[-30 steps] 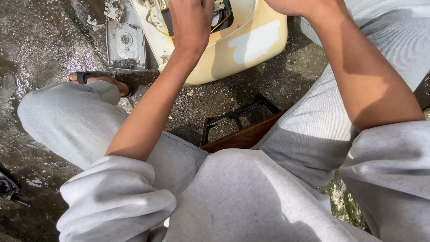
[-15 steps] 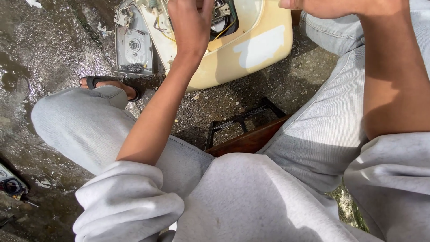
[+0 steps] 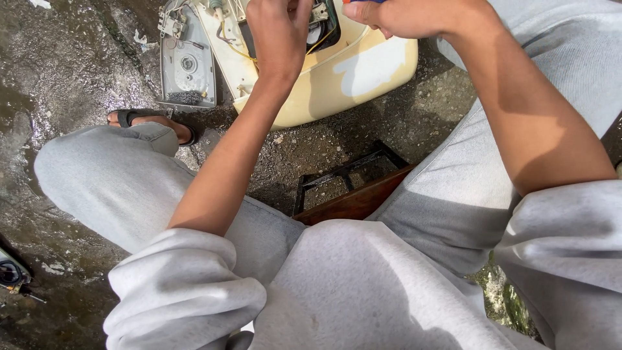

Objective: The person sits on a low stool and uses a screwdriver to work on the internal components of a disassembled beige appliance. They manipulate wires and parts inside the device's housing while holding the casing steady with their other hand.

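So here's what I've got on the head cam: the cream plastic housing (image 3: 337,78) is lying on wet, gritty ground right in front of the knees, opened up so its insides face the camera. Makes sense to me, since that puts the wiring within easy reach from a seated position.

Left hand (image 3: 280,35) is over the open cavity of the housing, fingers curled in toward the dark recess and the yellow wires (image 3: 317,44). I can't tell if it's actually pinching anything, the back of the hand blocks it. Right hand (image 3: 414,16) is just right of that, closed tight around a blue-handled tool (image 3: 364,1) that barely peeks out at the frame edge. My guess is a screwdriver, but too little shows.

The housing itself looks yellowed and grubby, with a pale sunlit patch on its side. Butted against its left side is a grey metal plate (image 3: 188,65) with a round part and small brackets. Below the housing there's a dark frame (image 3: 343,181) by the thigh, and a sandalled foot (image 3: 152,123) sits below the plate.
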